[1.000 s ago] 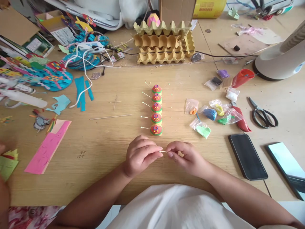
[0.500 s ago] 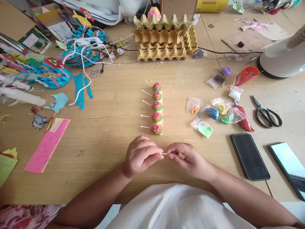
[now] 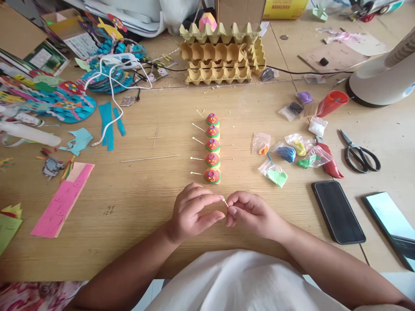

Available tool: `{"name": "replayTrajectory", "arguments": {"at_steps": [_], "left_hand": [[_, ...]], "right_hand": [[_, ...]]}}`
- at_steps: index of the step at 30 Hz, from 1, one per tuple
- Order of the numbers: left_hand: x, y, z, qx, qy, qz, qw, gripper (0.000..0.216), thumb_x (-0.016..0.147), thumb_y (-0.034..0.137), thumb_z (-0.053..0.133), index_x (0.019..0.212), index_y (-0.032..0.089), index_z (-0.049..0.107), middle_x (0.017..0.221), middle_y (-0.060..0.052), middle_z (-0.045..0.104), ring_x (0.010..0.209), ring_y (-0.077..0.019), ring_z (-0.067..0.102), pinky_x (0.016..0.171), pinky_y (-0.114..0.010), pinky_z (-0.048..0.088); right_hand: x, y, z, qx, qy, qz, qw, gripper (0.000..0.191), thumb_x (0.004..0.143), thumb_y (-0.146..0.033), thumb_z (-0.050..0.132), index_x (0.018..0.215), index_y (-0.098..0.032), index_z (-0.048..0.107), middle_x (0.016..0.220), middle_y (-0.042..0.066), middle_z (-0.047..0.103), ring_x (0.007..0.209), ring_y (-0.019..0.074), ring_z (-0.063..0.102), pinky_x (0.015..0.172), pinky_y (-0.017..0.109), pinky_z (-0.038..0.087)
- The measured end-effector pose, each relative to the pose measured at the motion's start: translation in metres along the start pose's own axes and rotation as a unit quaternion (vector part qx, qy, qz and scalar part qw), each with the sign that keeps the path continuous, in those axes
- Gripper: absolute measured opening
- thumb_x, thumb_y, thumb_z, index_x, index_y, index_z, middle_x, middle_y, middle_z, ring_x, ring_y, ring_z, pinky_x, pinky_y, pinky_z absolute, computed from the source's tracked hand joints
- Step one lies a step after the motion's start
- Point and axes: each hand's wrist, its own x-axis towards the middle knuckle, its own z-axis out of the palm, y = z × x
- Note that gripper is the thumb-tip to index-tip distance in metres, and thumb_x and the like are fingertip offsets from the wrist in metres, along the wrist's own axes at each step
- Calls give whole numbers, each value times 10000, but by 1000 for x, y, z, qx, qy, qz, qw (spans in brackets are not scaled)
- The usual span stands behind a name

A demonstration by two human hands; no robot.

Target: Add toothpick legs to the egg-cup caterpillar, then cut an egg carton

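Observation:
Between the thumb and fingers of my right hand [image 3: 251, 213] is a short thin stick [image 3: 226, 204] with a pale green ball at its tip, tilted up to the left. My left hand [image 3: 195, 210] is beside it, thumb and index finger spread apart, the index fingertip close to the ball; whether it touches I cannot tell. Just beyond my hands stands a row of several red domed figures [image 3: 212, 160] with green rims, yellow undersides and small clay faces. Ball-tipped sticks [image 3: 196, 158] lie along the row's left side, and more lie on its right.
Bags of coloured clay, among them a light green one [image 3: 277, 176], lie to the right, near scissors [image 3: 361, 153] and a black phone [image 3: 339, 212]. Egg cartons [image 3: 218, 75] stand at the back. Loose thin sticks [image 3: 149, 158] and a pink strip [image 3: 63, 200] are on the left.
My left thumb and index finger have parted from the stick. The stick, now held only by my right hand, has turned from level to tilted, its ball end upward.

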Motion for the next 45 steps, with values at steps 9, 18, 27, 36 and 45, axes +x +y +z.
{"name": "replayTrajectory", "arguments": {"at_steps": [9, 18, 27, 36, 45], "left_hand": [[-1, 7, 8, -75, -11, -44, 996, 114, 879, 161, 713, 983, 208, 706, 854, -18, 734, 746, -140, 645, 728, -314, 515], [-4, 9, 7, -163, -54, -152, 973, 20, 889, 189, 708, 871, 185, 699, 790, -11, 680, 685, -105, 611, 643, -231, 519], [-4, 12, 8, -201, -129, -190, 952, 71, 879, 210, 709, 827, 175, 676, 737, -3, 651, 657, -94, 585, 598, -196, 480], [-8, 13, 9, -236, -166, -238, 927, 63, 902, 189, 653, 849, 169, 682, 771, -14, 652, 699, -103, 581, 658, -217, 468], [-8, 13, 4, -328, -219, -322, 861, 139, 913, 222, 607, 832, 153, 696, 824, -48, 673, 724, -130, 610, 647, -236, 473]], "right_hand": [[5, 12, 6, -74, 79, -37, 993, 281, 913, -468, 666, 831, -201, 637, 742, -10, 620, 696, 120, 553, 664, 254, 464], [1, -7, 1, -141, 109, -103, 979, 138, 926, -325, 659, 993, -206, 639, 839, 7, 652, 770, 124, 596, 724, 260, 500], [0, -9, -1, -189, 68, -131, 971, 32, 888, -216, 692, 881, -196, 667, 811, 6, 649, 732, 108, 593, 700, 247, 497], [2, -5, -4, -76, 99, -101, 987, 114, 898, -300, 702, 889, -203, 642, 776, -11, 644, 708, 105, 573, 677, 239, 474], [2, -2, -11, 168, -37, 18, 985, 165, 892, -317, 736, 992, -185, 748, 867, 18, 717, 814, 107, 661, 768, 243, 516]]}}
